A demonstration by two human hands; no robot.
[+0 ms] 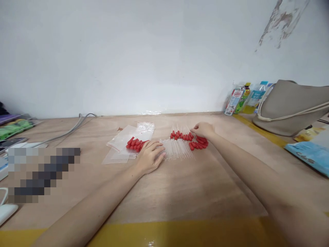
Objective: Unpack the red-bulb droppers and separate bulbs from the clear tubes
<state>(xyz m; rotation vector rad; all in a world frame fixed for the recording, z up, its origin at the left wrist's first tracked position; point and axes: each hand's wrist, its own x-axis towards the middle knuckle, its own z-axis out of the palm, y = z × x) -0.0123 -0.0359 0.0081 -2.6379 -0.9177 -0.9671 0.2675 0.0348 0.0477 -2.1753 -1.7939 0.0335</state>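
Note:
My left hand (151, 156) lies low over the left end of a row of thin clear tubes (177, 149), its fingers stretched out and slightly apart. Beside its knuckles is a heap of red rubber bulbs (135, 144). My right hand (204, 129) is pinched at the right end of a second row, clear droppers with red bulbs (182, 135), behind the first. What its fingertips hold, if anything, is too small to make out. Under its wrist sits another cluster of red bulbs (200, 143). Plastic zip bags (125, 135) lie flat beneath and behind the left heap.
At the right stand a grey bag (290, 106), bottles (255, 99), a carton (233, 102) and a blue packet (307, 156). A grey cable (69, 130) crosses the left side near a phone (14, 143). The white wall (154, 58) borders the table's back.

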